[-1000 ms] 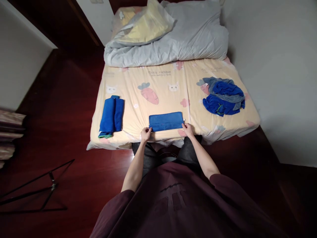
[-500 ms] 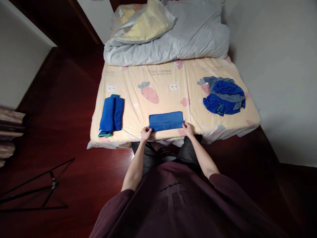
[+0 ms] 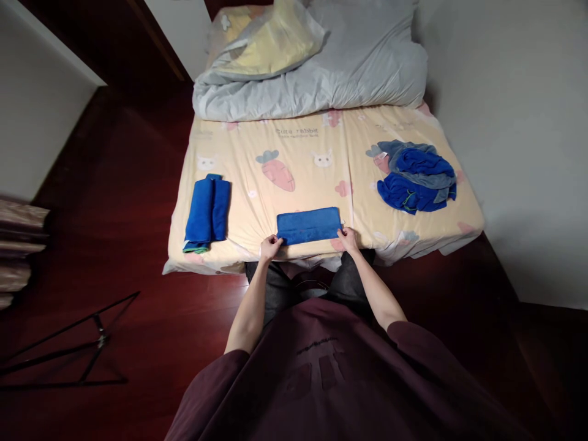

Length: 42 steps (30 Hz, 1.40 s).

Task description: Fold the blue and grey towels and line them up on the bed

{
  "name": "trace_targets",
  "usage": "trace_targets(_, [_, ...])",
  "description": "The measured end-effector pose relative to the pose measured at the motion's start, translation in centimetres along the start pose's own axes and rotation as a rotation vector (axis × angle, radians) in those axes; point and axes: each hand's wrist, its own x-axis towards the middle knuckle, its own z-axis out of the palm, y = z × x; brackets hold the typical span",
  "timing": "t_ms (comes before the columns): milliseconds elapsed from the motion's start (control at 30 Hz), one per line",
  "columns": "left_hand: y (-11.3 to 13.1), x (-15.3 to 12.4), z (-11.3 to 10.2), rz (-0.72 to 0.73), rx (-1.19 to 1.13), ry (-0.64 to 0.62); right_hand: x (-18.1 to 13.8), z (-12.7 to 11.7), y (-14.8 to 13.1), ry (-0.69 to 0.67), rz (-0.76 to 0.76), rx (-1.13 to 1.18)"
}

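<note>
A blue towel (image 3: 309, 225) lies folded into a long flat strip near the front edge of the bed (image 3: 303, 171). My left hand (image 3: 270, 247) pinches its near left corner and my right hand (image 3: 348, 238) pinches its near right corner. Both hands have their fingers closed on the cloth. To the left on the bed lie folded blue towels (image 3: 206, 212) side by side. At the right sits a loose heap of blue and grey towels (image 3: 416, 177).
A crumpled grey duvet (image 3: 316, 61) covers the head of the bed. A white wall runs along the right side. Dark red wooden floor surrounds the bed, with a black tripod's legs (image 3: 68, 349) at the lower left.
</note>
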Motion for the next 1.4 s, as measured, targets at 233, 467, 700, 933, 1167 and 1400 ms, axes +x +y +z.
trace_targets(233, [-0.7,-0.1,0.4,0.048,-0.105,0.06,0.0,0.3,0.2,0.004,0.013,0.036])
trace_targets(467, [-1.5,-0.5,0.3,0.211,-0.163,0.087,0.3,0.1,0.6,-0.061,0.052,0.18])
trace_targets(700, [-1.2,-0.7,0.1,0.282,-0.155,0.041,0.2,-0.6,0.2,-0.191,-0.039,0.228])
trace_targets(933, [-2.7,0.1,0.1,0.335,-0.217,-0.055,0.1,-0.6,0.0,-0.193,-0.051,0.242])
trace_targets(1167, [-2.7,0.0,-0.1,0.35,-0.13,-0.079,0.2,-0.8,0.1,-0.207,-0.063,0.212])
trace_targets(1400, [-2.2,-0.3,-0.4,0.377,-0.095,-0.107,0.1,-0.9,0.2,-0.239,-0.02,0.187])
